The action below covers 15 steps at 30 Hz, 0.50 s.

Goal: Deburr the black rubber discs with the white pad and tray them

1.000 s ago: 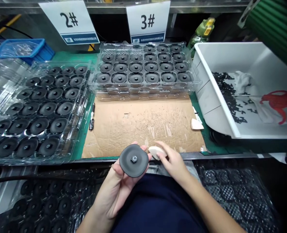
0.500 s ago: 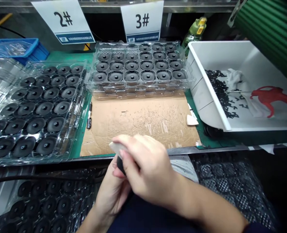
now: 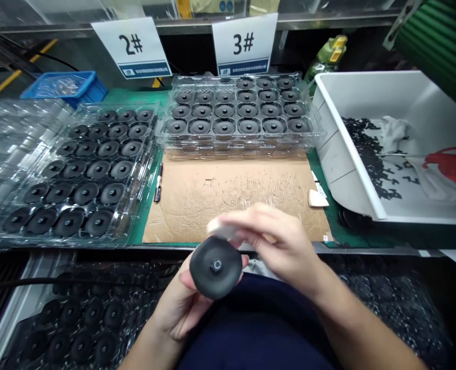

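1. Left hand: palm up, fingers and thumb curled round the rim of a black disc; firm hold, partly closed. Disc tilted toward the wearer, central hub facing up.
2. Right hand: partly closed, pinching a white pad, blurred, at the disc's far edge; whether pad and disc touch, cannot tell.
3. Both hands above the near edge of a cardboard sheet. Black marker along the sheet's left edge; white wedge at its right.
4. Beyond the sheet: clear tray of similar discs, back-left pockets without any. Another disc-filled tray at left.
5. Right: white bin, small black pieces and a red-handled tool inside.
6. Farther back: blue bin, green bottle, paper signs "2#" and "3#".
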{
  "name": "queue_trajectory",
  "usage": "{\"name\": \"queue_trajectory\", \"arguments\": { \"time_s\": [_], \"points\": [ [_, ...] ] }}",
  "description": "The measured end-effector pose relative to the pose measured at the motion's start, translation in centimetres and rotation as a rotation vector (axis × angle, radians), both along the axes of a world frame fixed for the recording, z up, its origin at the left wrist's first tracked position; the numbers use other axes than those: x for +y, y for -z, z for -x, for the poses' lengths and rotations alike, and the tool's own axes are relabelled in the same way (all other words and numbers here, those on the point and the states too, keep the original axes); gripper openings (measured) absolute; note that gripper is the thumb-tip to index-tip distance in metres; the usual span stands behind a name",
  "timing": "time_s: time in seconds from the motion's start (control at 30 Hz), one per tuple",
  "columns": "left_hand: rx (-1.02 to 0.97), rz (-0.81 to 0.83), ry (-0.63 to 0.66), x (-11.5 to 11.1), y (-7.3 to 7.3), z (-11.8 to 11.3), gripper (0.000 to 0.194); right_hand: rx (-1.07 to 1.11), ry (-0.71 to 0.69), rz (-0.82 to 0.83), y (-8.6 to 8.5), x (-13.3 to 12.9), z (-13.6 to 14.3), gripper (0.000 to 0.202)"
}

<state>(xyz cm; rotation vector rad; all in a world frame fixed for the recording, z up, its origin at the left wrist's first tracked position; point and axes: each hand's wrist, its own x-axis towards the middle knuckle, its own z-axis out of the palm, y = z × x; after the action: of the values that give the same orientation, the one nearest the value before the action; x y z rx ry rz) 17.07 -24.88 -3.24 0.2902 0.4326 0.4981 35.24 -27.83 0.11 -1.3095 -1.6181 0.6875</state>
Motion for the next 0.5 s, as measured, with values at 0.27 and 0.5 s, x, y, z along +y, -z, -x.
{"name": "queue_trajectory", "arguments": {
  "time_s": [0.27, 0.5],
  "points": [
    [0.003, 0.029, 0.004, 0.1, -0.1, 0.9, 0.054, 0.065, 0.203, 0.437, 8.0, -5.1, 0.9, 0.028],
    [0.095, -0.014, 0.043, -0.2, -1.0, -0.3, 0.055, -0.112, 0.380, 0.083, 0.6, -4.3, 0.2, 0.027]
  ]
}}
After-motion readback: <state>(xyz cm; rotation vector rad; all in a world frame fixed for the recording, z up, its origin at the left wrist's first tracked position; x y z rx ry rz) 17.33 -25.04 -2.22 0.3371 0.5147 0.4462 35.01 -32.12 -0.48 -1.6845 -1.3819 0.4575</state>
